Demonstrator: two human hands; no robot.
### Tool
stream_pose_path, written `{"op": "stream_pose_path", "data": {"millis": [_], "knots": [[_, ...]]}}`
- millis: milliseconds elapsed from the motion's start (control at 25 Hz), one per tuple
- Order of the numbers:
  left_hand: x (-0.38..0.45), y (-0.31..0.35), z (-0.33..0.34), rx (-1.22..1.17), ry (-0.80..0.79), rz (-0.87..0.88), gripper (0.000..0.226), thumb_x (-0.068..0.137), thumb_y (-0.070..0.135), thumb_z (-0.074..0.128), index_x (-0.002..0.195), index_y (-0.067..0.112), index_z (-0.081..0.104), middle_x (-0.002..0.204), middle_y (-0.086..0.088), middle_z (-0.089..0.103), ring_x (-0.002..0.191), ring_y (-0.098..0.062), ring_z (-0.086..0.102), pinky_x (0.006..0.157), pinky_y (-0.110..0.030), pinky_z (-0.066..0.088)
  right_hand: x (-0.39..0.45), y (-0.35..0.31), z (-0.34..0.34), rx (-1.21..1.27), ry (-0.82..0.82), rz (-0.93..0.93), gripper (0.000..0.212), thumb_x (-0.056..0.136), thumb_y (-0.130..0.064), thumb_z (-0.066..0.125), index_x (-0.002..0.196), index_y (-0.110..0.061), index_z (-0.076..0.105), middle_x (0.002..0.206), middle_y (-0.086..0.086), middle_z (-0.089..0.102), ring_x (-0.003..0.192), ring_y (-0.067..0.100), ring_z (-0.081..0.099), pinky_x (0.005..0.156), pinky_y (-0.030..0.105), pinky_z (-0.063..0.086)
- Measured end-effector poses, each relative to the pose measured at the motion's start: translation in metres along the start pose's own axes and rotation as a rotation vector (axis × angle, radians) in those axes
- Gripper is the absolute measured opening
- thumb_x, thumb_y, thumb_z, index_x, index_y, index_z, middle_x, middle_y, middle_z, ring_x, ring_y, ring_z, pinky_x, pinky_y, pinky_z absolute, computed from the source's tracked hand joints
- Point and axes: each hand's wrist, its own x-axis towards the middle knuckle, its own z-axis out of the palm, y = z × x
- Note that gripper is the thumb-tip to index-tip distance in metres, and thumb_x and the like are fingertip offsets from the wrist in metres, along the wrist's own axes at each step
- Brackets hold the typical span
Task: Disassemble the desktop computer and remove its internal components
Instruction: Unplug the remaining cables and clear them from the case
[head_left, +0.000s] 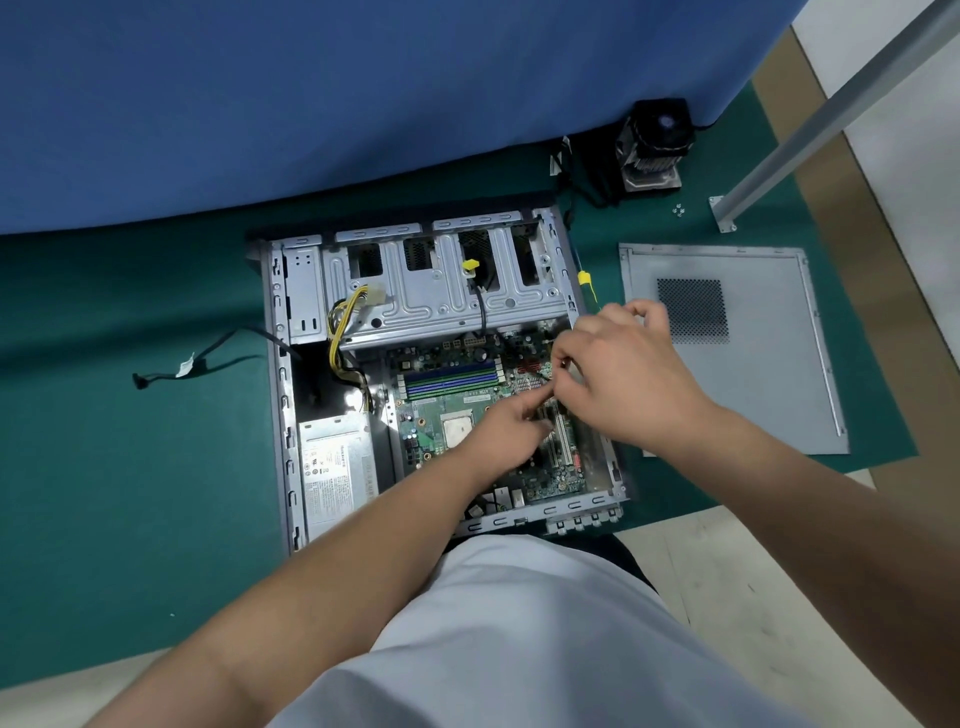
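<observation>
1. The opened computer case (280, 415) lies on its side on the green tabletop (130, 467), directly in front of the person, its inside facing up.
2. Inside, the green motherboard (457, 410) fills the right part, with the memory sticks (449, 379) across its upper half.
3. The grey power supply (335, 473) sits in the lower left corner, and a bundle of yellow cables (343, 332) runs up from it toward the metal drive cage (441, 291).
4. The left hand (506, 426) reaches over the motherboard, fingers curled down at the card slots; whether they grip anything cannot be told.
5. The right hand (623, 369) hovers just above it, fingers bent and pinching something small that is too hidden to name.
6. The side panel (753, 374) lies flat to the right of the case.
7. A cooler with a fan (654, 145) stands at the far edge, near some small screws (678, 210).
8. A loose black cable (208, 361) lies left of the case.
</observation>
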Motion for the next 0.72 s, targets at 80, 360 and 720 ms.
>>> {"op": "stream_pose_path", "data": {"millis": [80,360,720], "knots": [[0.000,0.015,0.004,0.013,0.036,0.044,0.032,0.098,0.009,0.062,0.124,0.027,0.067,0.122,-0.009,0.073,0.080,-0.018,0.054,0.072,-0.035,0.049,0.004,-0.002,-0.005,0.030,0.008,-0.001,0.020,0.096,-0.034,0.051,0.097,-0.026,0.070,0.096,-0.009,0.065,0.103,0.019,0.052,0.105,0.043,0.022],[-0.016,0.016,-0.005,0.351,0.112,0.118,0.032,0.106,0.027,0.057,0.134,0.016,0.067,0.135,-0.006,0.044,0.124,-0.022,0.050,0.094,-0.013,0.033,0.028,0.011,-0.018,0.207,-0.140,-0.080,0.012,0.099,-0.038,0.058,0.104,-0.032,0.067,0.102,-0.012,0.051,0.112,0.017,0.041,0.101,0.038,0.026],[-0.032,0.020,-0.024,0.345,0.375,0.325,0.020,0.106,0.027,0.055,0.112,0.017,0.071,0.095,0.005,0.070,0.087,-0.014,0.063,0.066,-0.009,0.038,0.025,-0.017,0.019,0.775,0.252,0.218,0.083,0.091,-0.030,0.075,0.159,-0.031,0.027,0.168,-0.010,0.008,0.150,0.005,0.025,0.117,0.016,0.025]]}}
